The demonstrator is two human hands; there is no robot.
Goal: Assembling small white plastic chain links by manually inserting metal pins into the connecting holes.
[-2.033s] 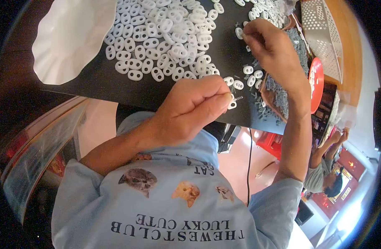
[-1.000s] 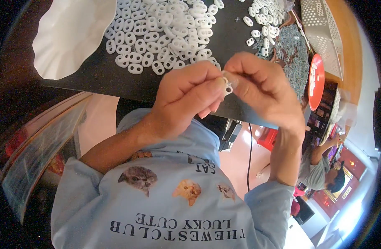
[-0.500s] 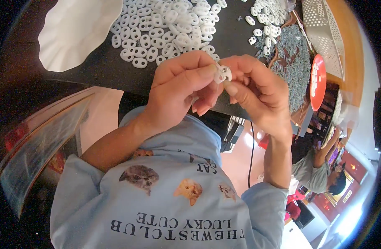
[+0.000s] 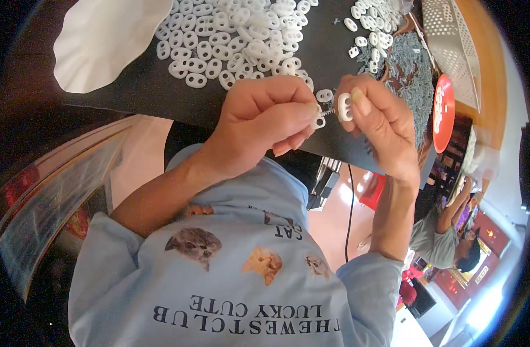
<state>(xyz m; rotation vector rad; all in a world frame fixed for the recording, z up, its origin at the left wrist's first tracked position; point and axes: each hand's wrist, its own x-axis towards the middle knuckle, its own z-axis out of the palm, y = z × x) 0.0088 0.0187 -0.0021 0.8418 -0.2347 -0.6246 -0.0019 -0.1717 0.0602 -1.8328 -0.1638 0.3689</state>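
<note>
My left hand (image 4: 265, 115) pinches a small white cord lock plunger (image 4: 317, 121) between thumb and fingers. A thin metal spring (image 4: 328, 112) sticks out of it to the right. My right hand (image 4: 386, 124) grips a white oval two-hole cord lock shell (image 4: 345, 107) by thumb and fingertips. The spring's free end lies close beside the shell; whether it touches I cannot tell. On the dark table (image 4: 178, 107), just beyond my hands, sits a loose white oval piece (image 4: 324, 95). Farther off spreads a big pile of white two-hole pieces (image 4: 221, 37).
At the far left stands a white wavy-edged dish (image 4: 106, 46). A heap of grey springs (image 4: 412, 87) and smaller white pieces (image 4: 380, 20) lie at right, beside a red plate (image 4: 444, 110) and a white perforated basket (image 4: 450, 40). Another person (image 4: 438, 240) is in the right background.
My hands have drawn apart, the right one moving right with the shell. The spring between the two white parts now shows.
</note>
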